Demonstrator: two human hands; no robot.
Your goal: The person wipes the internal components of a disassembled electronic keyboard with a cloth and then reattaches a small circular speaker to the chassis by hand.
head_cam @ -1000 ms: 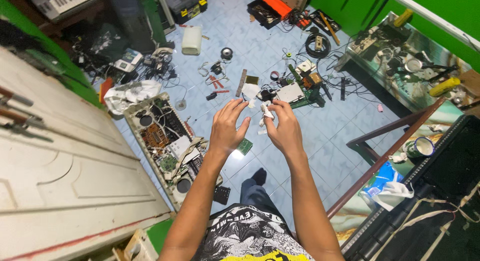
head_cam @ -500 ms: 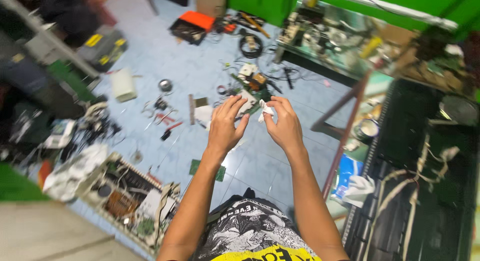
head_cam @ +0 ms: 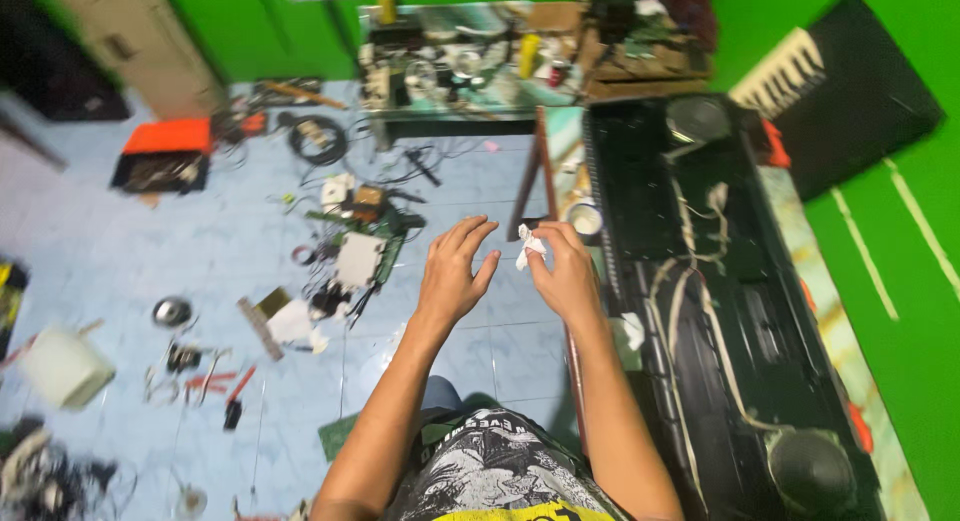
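My right hand (head_cam: 562, 276) pinches a small crumpled white piece of tissue (head_cam: 529, 247) between thumb and fingertips, held in the air in front of me. My left hand (head_cam: 452, 273) hovers just to its left with fingers spread and nothing in it, a few centimetres from the tissue. Both forearms reach out over my lap and a printed black shirt (head_cam: 490, 476). To the right of my right hand lies a long opened black keyboard case (head_cam: 720, 291) with loose pale cables and a round speaker at each end.
The blue tiled floor (head_cam: 200, 251) is littered with circuit boards (head_cam: 358, 259), wire coils, pliers and small parts. An orange toolbox (head_cam: 160, 153) lies far left, a cluttered glass table (head_cam: 460, 71) stands at the back. A white container (head_cam: 62, 366) sits at left, green walls around.
The view has swung to the right, bringing the open keyboard case into sight. My left hand has let go of the tissue and spread open; my right hand keeps it.
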